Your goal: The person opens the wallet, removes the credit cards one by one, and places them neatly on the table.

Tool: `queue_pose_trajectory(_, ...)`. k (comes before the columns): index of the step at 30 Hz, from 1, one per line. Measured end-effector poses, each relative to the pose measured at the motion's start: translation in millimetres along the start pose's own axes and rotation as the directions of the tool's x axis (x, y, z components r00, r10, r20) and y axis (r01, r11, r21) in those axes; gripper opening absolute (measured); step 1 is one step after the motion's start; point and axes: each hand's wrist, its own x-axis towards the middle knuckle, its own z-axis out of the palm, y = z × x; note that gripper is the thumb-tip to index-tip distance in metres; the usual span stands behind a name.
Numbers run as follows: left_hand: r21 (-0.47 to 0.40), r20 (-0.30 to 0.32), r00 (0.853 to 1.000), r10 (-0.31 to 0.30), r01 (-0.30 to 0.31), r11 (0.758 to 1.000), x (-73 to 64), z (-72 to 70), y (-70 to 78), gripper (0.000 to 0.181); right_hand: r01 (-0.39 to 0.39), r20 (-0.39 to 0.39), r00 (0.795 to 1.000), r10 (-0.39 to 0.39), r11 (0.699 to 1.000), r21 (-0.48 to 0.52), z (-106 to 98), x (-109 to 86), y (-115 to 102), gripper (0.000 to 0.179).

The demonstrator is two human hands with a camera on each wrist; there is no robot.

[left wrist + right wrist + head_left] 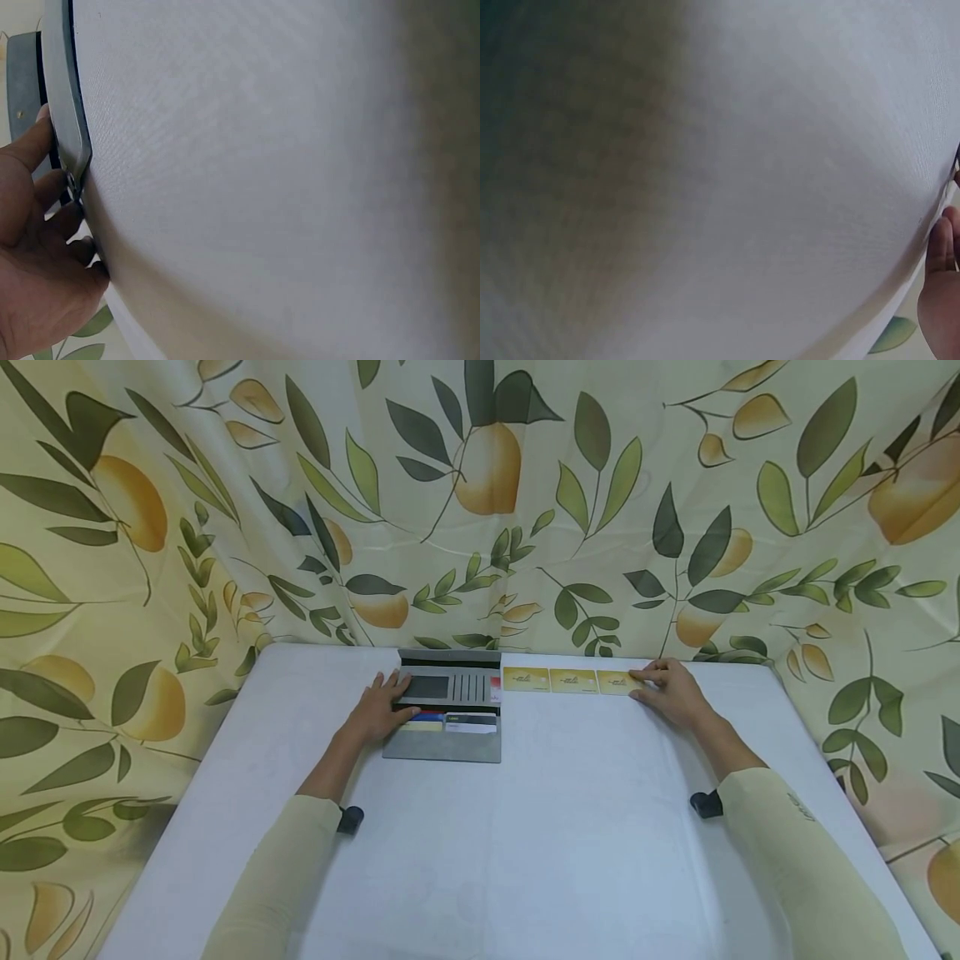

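Observation:
A grey wallet (442, 747) lies unfolded near the far edge of the table in the head view. Its dark window and slots show, with several cards (470, 722) tucked in the lower pocket. My left hand (380, 710) rests on its left side, fingers spread; the left wrist view shows that hand (45, 232) against the wallet's edge (64, 90). To the wallet's right, three gold cards (573, 681) lie flat in a row. My right hand (675, 695) holds the rightmost gold card (613, 682) at its right end, between thumb and fingers.
A white cloth (570, 843) covers the table. Behind it hangs a curtain (525, 552) patterned with fruit and leaves. Dark wrist devices (706, 805) sit under both sleeves. Only the right hand's edge (941, 300) appears in the right wrist view.

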Motion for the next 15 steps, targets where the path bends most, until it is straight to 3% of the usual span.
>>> queue_pose_trajectory(15,-0.001,0.007,1.0,0.003,-0.003,1.0,-0.4,-1.4,1.3,0.074,0.026,-0.005,1.0,-0.026,1.0,-0.015,1.2,1.2,4.1,0.048)
